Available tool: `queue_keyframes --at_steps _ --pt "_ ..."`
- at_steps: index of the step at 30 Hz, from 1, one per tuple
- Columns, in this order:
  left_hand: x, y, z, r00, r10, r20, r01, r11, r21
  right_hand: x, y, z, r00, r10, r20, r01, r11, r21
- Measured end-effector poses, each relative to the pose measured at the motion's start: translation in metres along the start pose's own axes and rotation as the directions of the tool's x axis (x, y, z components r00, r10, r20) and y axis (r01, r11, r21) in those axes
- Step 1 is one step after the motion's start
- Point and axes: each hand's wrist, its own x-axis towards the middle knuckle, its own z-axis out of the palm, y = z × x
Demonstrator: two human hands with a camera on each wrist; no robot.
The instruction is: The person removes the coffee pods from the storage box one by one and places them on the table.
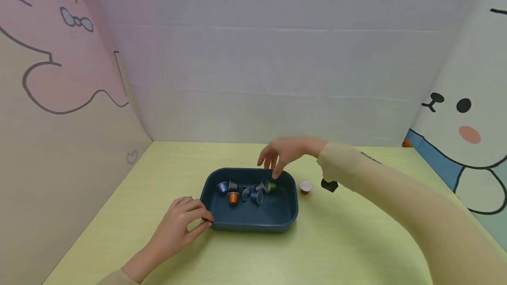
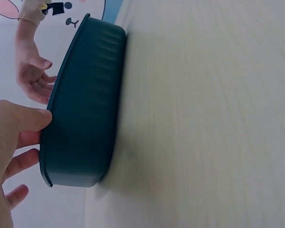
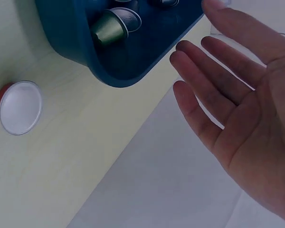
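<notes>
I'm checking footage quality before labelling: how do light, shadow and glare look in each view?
Head view: soft light, table tinted yellow-green, faint shadow beneath the right sleeve; left wrist view: paler table, soft-edged shadow at the base of the tray; right wrist view: dimmer than the head view, with a light sheen on the green pod.

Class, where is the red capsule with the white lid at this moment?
In the head view, the red capsule sits on the table, outside the dark blue tray, just beyond its right-hand side.
</notes>
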Motion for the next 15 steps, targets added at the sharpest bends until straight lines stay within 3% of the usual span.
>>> queue_keyframes --at_steps 15 --pt "-0.001 0.000 0.000 1.000 0.010 -0.019 -0.010 1.000 -0.024 0.034 -0.017 0.016 0.991 0.122 0.055 -0.114 0.985 -0.130"
